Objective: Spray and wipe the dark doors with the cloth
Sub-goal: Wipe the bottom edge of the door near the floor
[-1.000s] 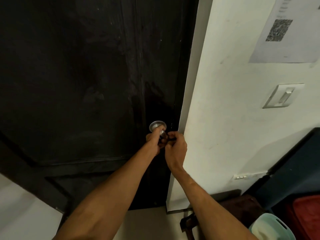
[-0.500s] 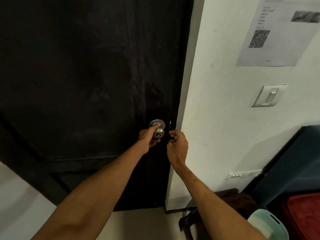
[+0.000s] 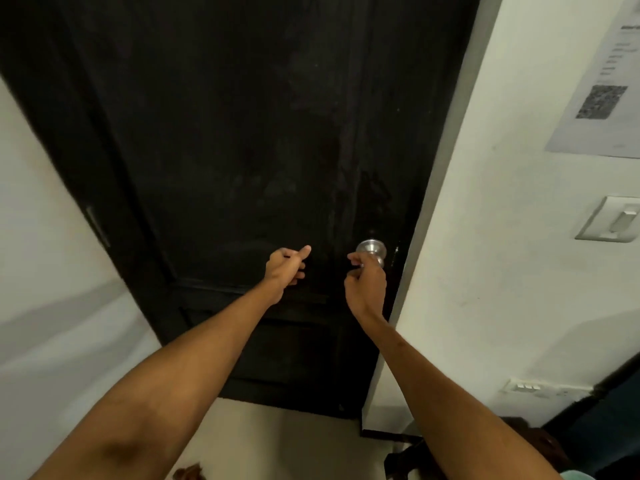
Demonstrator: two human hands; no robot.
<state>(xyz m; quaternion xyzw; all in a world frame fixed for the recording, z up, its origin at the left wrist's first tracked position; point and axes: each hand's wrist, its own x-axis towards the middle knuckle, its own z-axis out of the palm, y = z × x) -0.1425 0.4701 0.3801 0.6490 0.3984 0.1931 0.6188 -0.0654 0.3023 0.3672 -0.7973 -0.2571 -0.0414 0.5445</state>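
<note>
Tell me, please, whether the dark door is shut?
Shut, apparently: the dark door sits flush in its frame, no gap beside the knob.

A door (image 3: pixel 242 150) fills the centre, a wall (image 3: pixel 502 271) on its right. The knob (image 3: pixel 372 249) sits near the door's right edge. The right hand (image 3: pixel 367 285) is at the knob, just below it; the left hand (image 3: pixel 285 266) is before the door panel, left of the knob. On the wall, a notice (image 3: pixel 599 98) hangs above a switch (image 3: pixel 613 220).
</note>
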